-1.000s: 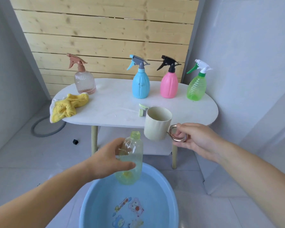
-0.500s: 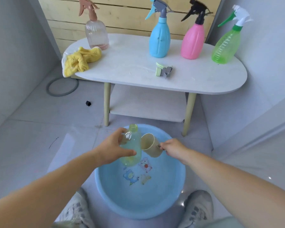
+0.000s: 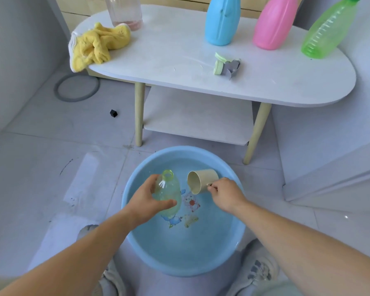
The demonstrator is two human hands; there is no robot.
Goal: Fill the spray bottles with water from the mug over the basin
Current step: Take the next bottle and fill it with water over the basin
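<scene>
My left hand grips a clear pale-green bottle with no spray head, upright over the blue basin on the floor. My right hand pinches the handle of a beige mug, tipped on its side with its mouth turned toward the bottle's open neck. A small gap lies between mug and bottle. A loose green and grey spray head lies on the white table. Clear pink, blue, pink and green bottles stand along the table's far side.
A yellow cloth hangs over the table's left edge. A lower shelf sits under the table. A grey ring and a small black cube lie on the tiled floor at left. My shoes flank the basin.
The bottle and the mug came down from table height to just above the basin. The mug went from upright to tipped on its side. My view dropped toward the floor.
</scene>
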